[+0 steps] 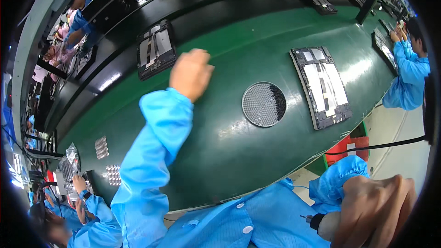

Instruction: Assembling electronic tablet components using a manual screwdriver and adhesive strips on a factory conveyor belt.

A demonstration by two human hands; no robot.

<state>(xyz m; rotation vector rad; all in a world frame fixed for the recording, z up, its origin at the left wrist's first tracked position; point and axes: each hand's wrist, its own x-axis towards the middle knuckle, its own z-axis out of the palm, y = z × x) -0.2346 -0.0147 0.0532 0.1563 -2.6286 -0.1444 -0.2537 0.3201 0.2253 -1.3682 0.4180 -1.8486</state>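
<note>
One tablet [325, 85] lies uncovered, seemingly unfinished, on the tabletop [197, 170] beside a dish [255, 103]; right hand [374, 206] grips a screwdriver [328, 226]; left hand's [190, 73] grip: cannot tell if holding anything.

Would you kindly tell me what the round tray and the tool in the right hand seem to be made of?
Round tray: probably grey moulded plastic, fairly matte, judging by its regular pits.
Tool: its pale, smooth-looking body could be plastic or painted metal; its thin, straight tip is likely metal.
</note>
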